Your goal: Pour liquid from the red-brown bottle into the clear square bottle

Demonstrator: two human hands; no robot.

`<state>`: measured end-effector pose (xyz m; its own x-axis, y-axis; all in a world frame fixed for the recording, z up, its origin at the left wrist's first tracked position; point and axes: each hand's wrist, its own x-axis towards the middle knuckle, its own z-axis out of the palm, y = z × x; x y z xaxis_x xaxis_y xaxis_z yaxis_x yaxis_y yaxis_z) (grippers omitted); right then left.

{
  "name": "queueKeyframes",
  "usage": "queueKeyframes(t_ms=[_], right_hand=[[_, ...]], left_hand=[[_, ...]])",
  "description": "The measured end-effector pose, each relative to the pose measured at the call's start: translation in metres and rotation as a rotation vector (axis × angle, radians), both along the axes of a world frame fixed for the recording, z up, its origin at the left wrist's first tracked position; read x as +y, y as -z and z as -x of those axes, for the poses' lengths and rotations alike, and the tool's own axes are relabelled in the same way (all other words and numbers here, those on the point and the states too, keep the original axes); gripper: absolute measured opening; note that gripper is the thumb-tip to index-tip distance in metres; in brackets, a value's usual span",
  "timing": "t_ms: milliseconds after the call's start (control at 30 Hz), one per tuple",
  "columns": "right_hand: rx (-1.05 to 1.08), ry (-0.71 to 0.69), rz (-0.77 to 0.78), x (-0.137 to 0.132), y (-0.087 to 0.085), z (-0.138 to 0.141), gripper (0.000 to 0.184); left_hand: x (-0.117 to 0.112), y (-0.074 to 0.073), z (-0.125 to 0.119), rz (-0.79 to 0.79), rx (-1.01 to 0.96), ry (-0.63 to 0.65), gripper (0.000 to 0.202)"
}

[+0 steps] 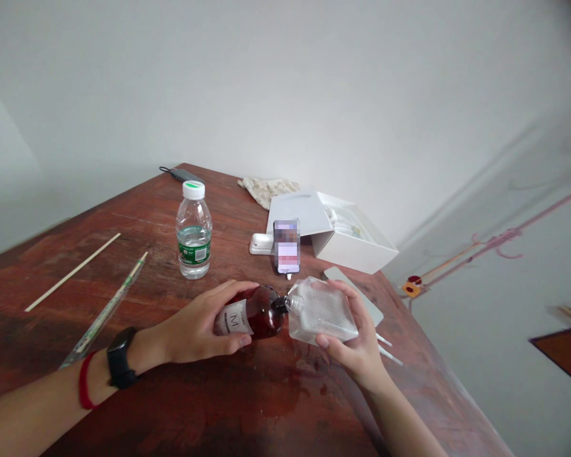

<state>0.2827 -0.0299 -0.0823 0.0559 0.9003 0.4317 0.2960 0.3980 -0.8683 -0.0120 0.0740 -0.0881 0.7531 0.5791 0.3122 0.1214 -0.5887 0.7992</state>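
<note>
- Fingers (233,289) of the left hand (200,327) are closed around a brown bottle (266,314), with the thumb (233,344) on its near side.
- That bottle lies tipped on its side in the grip, neck pointing right; its pale label (234,317) shows a large M.
- The right hand (361,339) grips a clear bottle (321,311), squarish and cloudy-looking, between its thumb in front and fingers behind.
- The clear bottle's neck points left and meets the brown bottle's neck in view; whether the two mouths touch, I cannot tell.
- Both bottles are over the near part of the dark red table (181,406), where small wet spots (295,374) show.
- A black watch (120,358) and a red band (85,381) are on the left wrist.
- Beyond the left hand, a water bottle (194,209) stands upright, partly filled, white cap on.
- To its left lie a bare stick (71,273) and a wrapped pair of chopsticks (102,311).
- Behind the clear bottle are a lit phone (287,251) and an open white box (352,251).
- A pale cloth (266,190) lies near the wall (285,95).
- Thin white sticks (390,355) show beside the right hand.
</note>
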Motion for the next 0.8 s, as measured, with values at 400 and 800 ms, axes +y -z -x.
queueKeyframes(t_ms=[400, 800], right_hand=[[-0.018, 0.061, 0.007, -0.0035, -0.0042, 0.0039, 0.072], [-0.018, 0.06, 0.027, -0.004, -0.0043, 0.0032, 0.081]], left_hand=[[0.0006, -0.0018, 0.0007, 0.009, 0.007, 0.012, 0.067], [0.0014, -0.0017, 0.0011, 0.024, 0.018, 0.037, 0.067]])
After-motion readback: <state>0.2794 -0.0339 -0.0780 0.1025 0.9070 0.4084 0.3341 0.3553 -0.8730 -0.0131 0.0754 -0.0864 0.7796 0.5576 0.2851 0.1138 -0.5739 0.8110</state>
